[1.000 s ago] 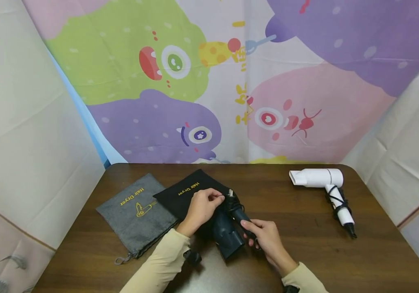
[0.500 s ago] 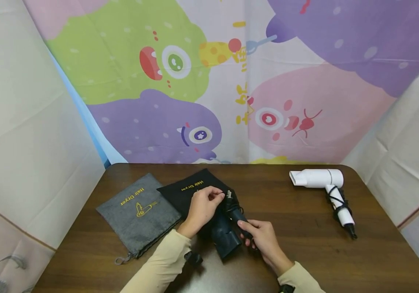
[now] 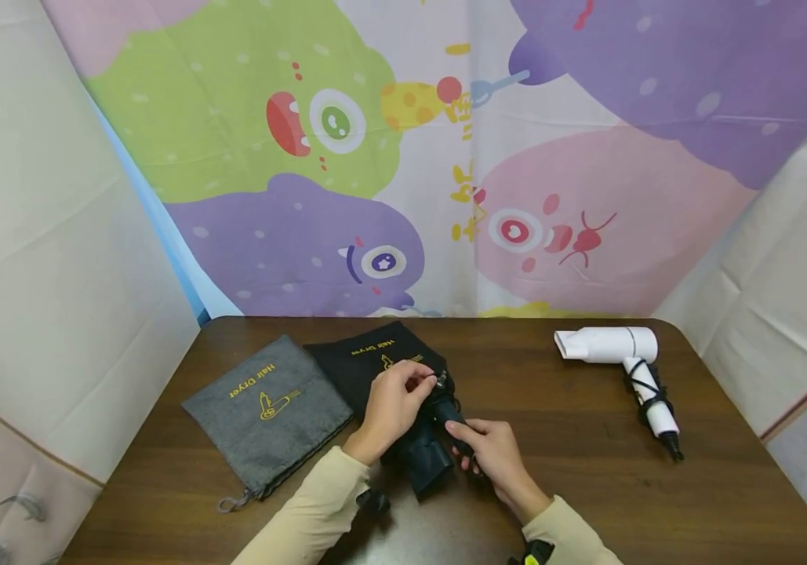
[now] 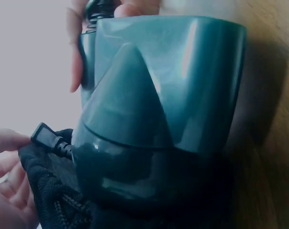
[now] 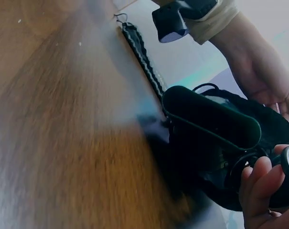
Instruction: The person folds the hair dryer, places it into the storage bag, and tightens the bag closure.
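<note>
A dark teal hair dryer [image 3: 427,461] lies at the middle of the table, partly inside the mouth of a black drawstring bag [image 3: 357,365]. My right hand [image 3: 500,459] grips its folded handle. My left hand [image 3: 390,404] pinches the rim of the bag's opening beside the dryer's plug [image 4: 46,136]. In the left wrist view, the wide nozzle [image 4: 187,71] sticks out of the bag towards the camera. The right wrist view shows the nozzle's hollow end [image 5: 211,118]. The bag's inside is hidden.
To the left, a grey drawstring bag [image 3: 262,424] printed "Hair Dryer" lies flat on the brown table [image 3: 587,502]. A white hair dryer [image 3: 608,345] with its cord wrapped round the handle lies at the back right. A cartoon-patterned cloth [image 3: 438,157] hangs behind.
My right hand has moved a little left, taking the teal hair dryer deeper into the black bag. The bag has turned slightly, while the left hand keeps its pinch on the rim.
</note>
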